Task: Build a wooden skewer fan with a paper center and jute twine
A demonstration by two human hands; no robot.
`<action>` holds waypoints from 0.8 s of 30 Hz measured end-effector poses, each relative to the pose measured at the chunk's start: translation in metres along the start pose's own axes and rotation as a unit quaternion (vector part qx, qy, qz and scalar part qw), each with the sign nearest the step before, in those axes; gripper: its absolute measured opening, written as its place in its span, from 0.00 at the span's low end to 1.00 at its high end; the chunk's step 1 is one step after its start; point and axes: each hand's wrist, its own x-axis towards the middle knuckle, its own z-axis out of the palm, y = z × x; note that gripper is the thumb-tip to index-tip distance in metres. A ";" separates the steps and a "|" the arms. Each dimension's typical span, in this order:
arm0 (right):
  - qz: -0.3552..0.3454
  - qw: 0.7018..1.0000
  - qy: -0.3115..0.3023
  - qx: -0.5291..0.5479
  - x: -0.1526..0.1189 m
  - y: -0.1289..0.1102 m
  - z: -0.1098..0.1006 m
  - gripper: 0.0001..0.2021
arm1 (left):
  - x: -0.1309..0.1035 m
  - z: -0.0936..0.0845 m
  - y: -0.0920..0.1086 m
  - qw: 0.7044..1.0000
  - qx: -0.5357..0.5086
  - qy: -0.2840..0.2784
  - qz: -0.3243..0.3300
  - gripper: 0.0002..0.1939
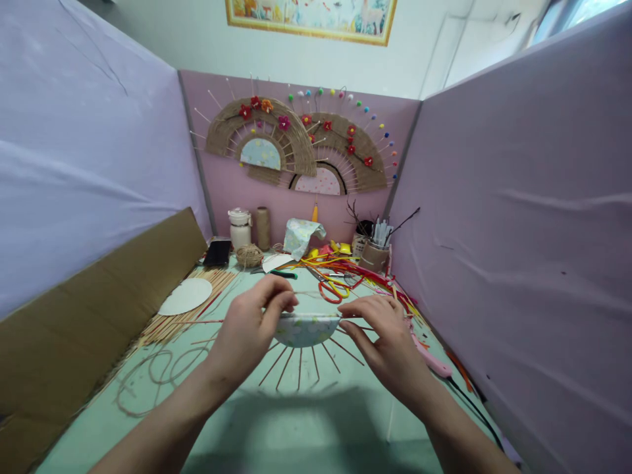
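Observation:
Between my hands is a half-disc covered in pale blue flowered cloth (305, 332), its straight side facing away from me. Thin reddish-brown sticks (299, 368) fan out from its curved edge towards me. At the left end, my left hand (259, 316) is closed, thumb against forefinger, on a strand of twine (309, 293) running right above the straight edge. My right hand (382, 332) pinches the right corner of the half-disc, where a stick sticks out. Loose twine (165, 375) lies in loops on the table at left. The exact finger contacts are partly hidden.
Behind are red-handled scissors (330, 291), a twine ball (249, 255), a white jar (240, 228) and coloured pipe cleaners (345, 264). Left lie a white oval card (186, 296) and bundled sticks. A pink glue gun (432, 359) with its cord lies right. Finished fans (261, 131) hang behind.

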 end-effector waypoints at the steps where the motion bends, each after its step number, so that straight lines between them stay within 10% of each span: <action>1: 0.001 1.000 0.000 0.002 0.000 0.000 0.000 0.03 | 0.000 -0.005 -0.001 0.999 -0.004 0.043 -0.007 0.08; 6: -0.010 1.000 0.009 0.009 0.000 0.001 0.001 0.03 | 0.000 -0.041 -0.014 0.975 0.104 0.194 0.021 0.10; 15: -0.017 1.000 0.015 0.005 -0.002 -0.001 0.001 0.03 | -0.015 -0.038 -0.022 0.951 0.244 -0.053 0.181 0.16; 24: -0.018 0.998 0.052 0.024 -0.012 0.003 -0.007 0.07 | -0.019 -0.027 -0.021 0.943 0.249 -0.140 0.170 0.12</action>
